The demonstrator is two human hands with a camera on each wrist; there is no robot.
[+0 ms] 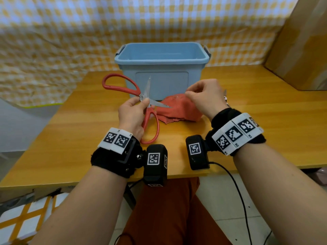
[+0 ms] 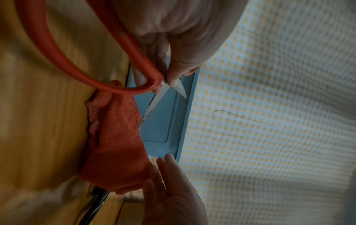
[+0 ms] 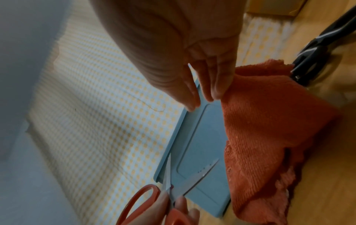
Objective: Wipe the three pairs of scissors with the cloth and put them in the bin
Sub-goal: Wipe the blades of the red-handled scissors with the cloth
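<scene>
From the head view, the left hand point(image 1: 131, 113) pinches a pair of large red-handled steel scissors point(image 1: 141, 103) at the pivot, blades spread apart, one pointing up against the front of the light blue plastic bin point(image 1: 161, 71), the other pointing right over the crumpled red terry cloth point(image 1: 178, 110) on the yellow wooden table point(image 1: 247, 121); the right hand point(image 1: 203, 97) has curled fingers touching the top of the cloth, which lies just in front of the bin. In the left wrist view, thumb and fingers point(image 2: 173, 73) clamp the scissors' pivot, with the cloth near and a dark-handled pair of scissors point(image 2: 96, 202) lying just beyond it. In the right wrist view, the fingertips point(image 3: 219, 85) pinch the cloth's edge, dark-handled scissors to its right
</scene>
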